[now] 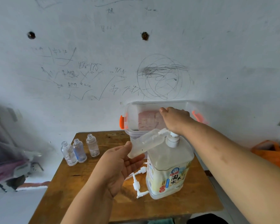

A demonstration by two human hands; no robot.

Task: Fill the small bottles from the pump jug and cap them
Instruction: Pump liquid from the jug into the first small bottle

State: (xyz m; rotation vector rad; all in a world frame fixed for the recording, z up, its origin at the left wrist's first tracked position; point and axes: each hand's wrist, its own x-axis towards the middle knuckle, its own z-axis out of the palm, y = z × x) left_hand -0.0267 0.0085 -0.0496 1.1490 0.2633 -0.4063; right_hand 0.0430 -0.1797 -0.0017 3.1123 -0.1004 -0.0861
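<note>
Small bottle: clear thin plastic bottle [145,143], tilted, mouth up at the jug's spout, above the tabletop just left of the jug; likely light and a little squashy, slippery if wet; best held round the lower body, clear of the mouth.
Left grip: left grip [118,165] holds the bottle's base end, thumb on top, fingers underneath.
Right grip: right grip [174,118] sits over the pump head [173,139]; whether its fingers are curled or straight I cannot tell.
Jug: big jug [168,172], mostly full, so probably heavy and steady; press straight down on the pump so that it does not tip.
Spare bottles: three uncapped bottles [78,151] stand together at the far left; easily knocked over.
Caps: white pump caps [137,185] lie just left of the jug's foot.
Tabletop: small worn wooden tabletop [87,191]; flat, little spare room.
Room: scribbled white wall [136,62] behind; clear box [132,120] with orange clips at the far edge; orange bag [271,152] at right.
</note>
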